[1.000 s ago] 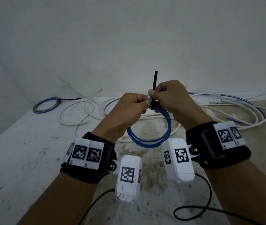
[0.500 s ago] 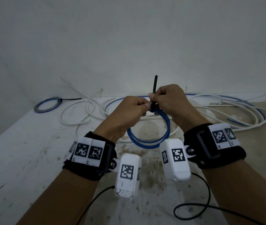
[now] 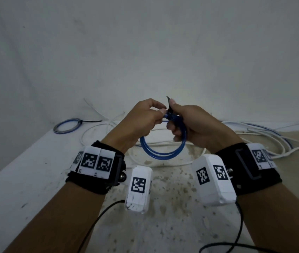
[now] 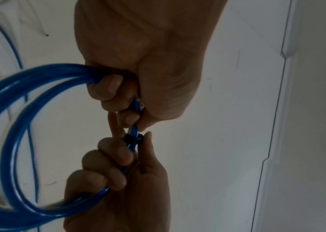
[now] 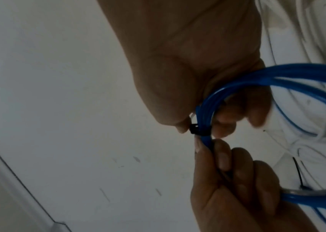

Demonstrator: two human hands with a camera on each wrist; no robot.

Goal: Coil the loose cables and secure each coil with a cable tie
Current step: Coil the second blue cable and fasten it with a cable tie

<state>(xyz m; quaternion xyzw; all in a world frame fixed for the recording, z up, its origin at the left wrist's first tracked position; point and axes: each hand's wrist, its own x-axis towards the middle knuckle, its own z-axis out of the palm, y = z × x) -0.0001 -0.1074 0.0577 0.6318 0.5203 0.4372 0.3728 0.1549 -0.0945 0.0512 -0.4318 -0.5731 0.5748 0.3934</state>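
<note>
Stained white floor (image 3: 35, 179) lies below; left hand (image 3: 137, 119) and right hand (image 3: 196, 123), fingers curled, grip blue coil (image 3: 163, 154) either side of its black tie (image 4: 133, 138).

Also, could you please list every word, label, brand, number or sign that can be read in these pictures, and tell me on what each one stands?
There is no readable text.
Square black-and-white code markers on the wristbands and the white wrist camera housings: patterns only, no letters or digits.
Tiny dark marks under the left wristband's markers: too small to read.
Blue cable coil and black cable tie: no print visible.
</note>
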